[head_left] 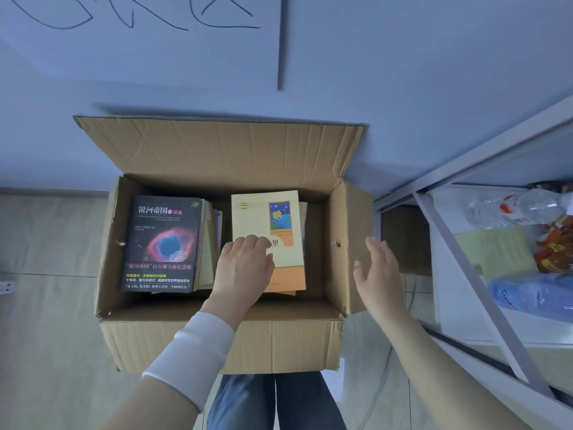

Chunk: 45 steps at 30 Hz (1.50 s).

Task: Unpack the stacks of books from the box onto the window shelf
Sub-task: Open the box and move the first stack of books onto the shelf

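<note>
An open cardboard box stands on the floor against a pale blue wall. Inside are two stacks of books. The left stack is topped by a black book with a red nebula on its cover. The right stack is topped by a cream book with an orange band. My left hand reaches into the box, its fingers curled at the left edge of the cream book. My right hand hovers open above the box's right wall, palm facing left, touching nothing.
A grey metal shelf frame stands to the right, holding plastic bottles, a green sheet and an orange packet. The box's back flap leans on the wall. A wall socket sits low at the left. My jeans show below the box.
</note>
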### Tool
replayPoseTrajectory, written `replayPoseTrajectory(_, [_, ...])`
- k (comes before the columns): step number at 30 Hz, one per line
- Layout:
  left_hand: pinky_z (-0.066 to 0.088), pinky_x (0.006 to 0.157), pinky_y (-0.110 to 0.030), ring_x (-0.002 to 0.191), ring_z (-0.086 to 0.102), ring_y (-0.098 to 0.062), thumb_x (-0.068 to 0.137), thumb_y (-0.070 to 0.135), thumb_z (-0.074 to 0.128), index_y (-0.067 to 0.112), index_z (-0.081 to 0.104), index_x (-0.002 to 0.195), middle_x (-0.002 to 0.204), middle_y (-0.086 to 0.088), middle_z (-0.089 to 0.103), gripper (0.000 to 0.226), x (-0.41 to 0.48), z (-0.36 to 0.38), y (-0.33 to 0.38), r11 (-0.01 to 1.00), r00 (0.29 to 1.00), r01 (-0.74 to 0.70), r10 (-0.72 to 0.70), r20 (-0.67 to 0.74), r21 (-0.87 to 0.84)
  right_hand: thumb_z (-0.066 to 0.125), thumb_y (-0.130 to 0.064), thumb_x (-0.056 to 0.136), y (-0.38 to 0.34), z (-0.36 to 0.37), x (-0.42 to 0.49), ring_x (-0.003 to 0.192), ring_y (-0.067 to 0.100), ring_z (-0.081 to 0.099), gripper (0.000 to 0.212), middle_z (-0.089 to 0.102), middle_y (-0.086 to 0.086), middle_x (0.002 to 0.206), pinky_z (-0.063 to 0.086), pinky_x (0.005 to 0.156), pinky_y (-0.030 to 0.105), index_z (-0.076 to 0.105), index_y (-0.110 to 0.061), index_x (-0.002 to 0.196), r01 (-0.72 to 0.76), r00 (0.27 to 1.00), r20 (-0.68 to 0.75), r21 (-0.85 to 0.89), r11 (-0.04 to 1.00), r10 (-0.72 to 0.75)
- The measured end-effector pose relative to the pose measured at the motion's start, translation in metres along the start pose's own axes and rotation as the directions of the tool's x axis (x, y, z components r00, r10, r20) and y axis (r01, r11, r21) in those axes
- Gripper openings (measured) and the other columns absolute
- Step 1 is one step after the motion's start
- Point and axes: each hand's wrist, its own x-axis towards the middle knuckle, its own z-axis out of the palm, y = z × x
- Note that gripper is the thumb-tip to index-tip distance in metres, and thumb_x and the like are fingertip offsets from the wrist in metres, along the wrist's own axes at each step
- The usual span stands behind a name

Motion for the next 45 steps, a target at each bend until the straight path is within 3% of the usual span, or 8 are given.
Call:
replayPoseTrajectory(10, [0.042,0.103,-0.035,0.127,0.05,-0.023,0.097,0.035,0.043,0.018,0.039,0.142,0.14,-0.005,0.05,0.048,0.046,0.044,-0.066,0.957,0.973,0.197,-0.164,0.163,-0.211,0.052,-0.027,0.094,-0.059,0.084,0.018,0.129,0.017,0.046,0.049,0.049,0.003,0.141,0.037,0.096,0.024,0.041,-0.012,0.139,-0.254,0.897,0.427,0.289,0.923,0.113])
replayPoseTrajectory(14, [0.045,0.104,-0.045,0.132,0.047,-0.03,0.094,0.04,0.049,0.012,0.025,0.149,0.148,-0.012,0.042,0.066,0.086,0.087,-0.092,0.757,0.883,0.459,-0.33,0.334,-0.465,0.058,-0.035,0.089,-0.05,0.122,0.048,0.128,0.024,0.045,0.062,0.038,0.009,0.145,0.041,0.096,0.031,0.036,-0.012,0.142,-0.403,0.874,0.401,0.28,0.871,0.276])
replayPoseTrajectory(17, [0.048,0.088,-0.034,0.12,0.057,-0.028,0.095,0.042,0.046,0.013,0.025,0.148,0.141,-0.011,0.05,0.064,0.112,0.108,-0.103,0.583,0.838,0.546,-0.359,0.412,-0.602,0.062,-0.039,0.084,-0.04,0.146,0.065,0.123,0.024,0.05,0.061,0.048,0.009,0.137,0.043,0.097,0.036,0.044,-0.012,0.136,-0.441,0.86,0.412,0.304,0.844,0.301])
replayPoseTrajectory(26, [0.046,0.064,-0.018,0.079,0.061,-0.008,0.094,0.031,0.054,0.01,0.053,0.126,0.109,0.0,0.063,0.039,0.132,0.117,-0.108,0.167,0.804,0.562,-0.34,0.488,-0.81,0.075,-0.024,0.077,-0.026,0.163,0.07,0.103,0.022,0.06,0.045,0.063,0.004,0.108,0.046,0.084,0.033,0.053,-0.011,0.114,-0.609,0.787,0.499,0.54,0.581,0.362])
replayPoseTrajectory(30, [0.048,0.099,-0.043,0.104,0.066,-0.027,0.091,0.025,0.06,0.003,0.06,0.119,0.112,-0.008,0.069,0.036,0.13,0.111,-0.111,0.005,0.77,0.59,-0.304,0.561,-0.807,0.076,-0.021,0.076,-0.028,0.159,0.073,0.1,0.023,0.06,0.048,0.063,0.004,0.104,0.046,0.078,0.031,0.052,-0.009,0.115,-0.631,0.769,0.534,0.541,0.556,0.352])
replayPoseTrajectory(36, [0.048,0.1,-0.041,0.101,0.067,-0.027,0.092,0.02,0.058,0.012,0.064,0.097,0.108,-0.01,0.07,0.011,0.119,0.099,-0.106,-0.018,0.814,0.546,-0.226,0.535,-0.838,0.072,-0.019,0.08,-0.032,0.139,0.067,0.081,0.014,0.062,0.022,0.066,0.001,0.09,0.047,0.063,0.026,0.059,-0.013,0.097,-0.633,0.762,0.568,0.553,0.542,0.311])
replayPoseTrajectory(41, [0.059,0.067,-0.023,0.07,0.073,-0.009,0.093,0.023,0.058,0.01,0.064,0.097,0.093,-0.004,0.073,0.016,0.105,0.077,-0.101,-0.031,0.85,0.504,-0.161,0.502,-0.863,0.069,-0.023,0.081,-0.035,0.107,0.053,0.095,0.024,0.065,0.029,0.071,0.007,0.102,0.051,0.087,0.041,0.064,-0.01,0.107,-0.644,0.731,0.637,0.523,0.558,0.246])
replayPoseTrajectory(45, [0.057,0.073,-0.025,0.079,0.072,-0.014,0.092,0.025,0.058,0.01,0.063,0.093,0.092,-0.003,0.073,0.016,0.078,0.046,-0.098,-0.019,0.865,0.486,-0.137,0.483,-0.874,0.073,-0.023,0.077,-0.042,0.08,0.026,0.099,0.028,0.066,0.041,0.071,0.01,0.106,0.051,0.091,0.044,0.063,-0.008,0.113,-0.612,0.764,0.603,0.564,0.554,0.23])
